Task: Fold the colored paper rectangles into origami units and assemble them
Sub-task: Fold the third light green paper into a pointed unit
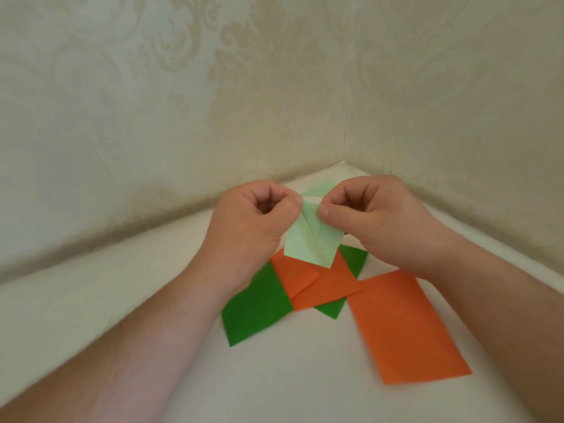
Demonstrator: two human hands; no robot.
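Pinching the pale green paper [308, 242] at its top between left hand [256, 221] and right hand [369, 215], above orange and dark green sheets

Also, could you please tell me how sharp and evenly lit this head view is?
Head view: soft, even light, no glare; faint shadow under the forearms. Slight blur on the dark green sheet and both hands pinching the pale green paper. Wide-angle distortion bends the table edge.

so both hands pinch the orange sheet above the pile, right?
Not orange: in the head view the left hand and right hand pinch a pale green sheet above the pile. The orange sheets lie flat on the table.
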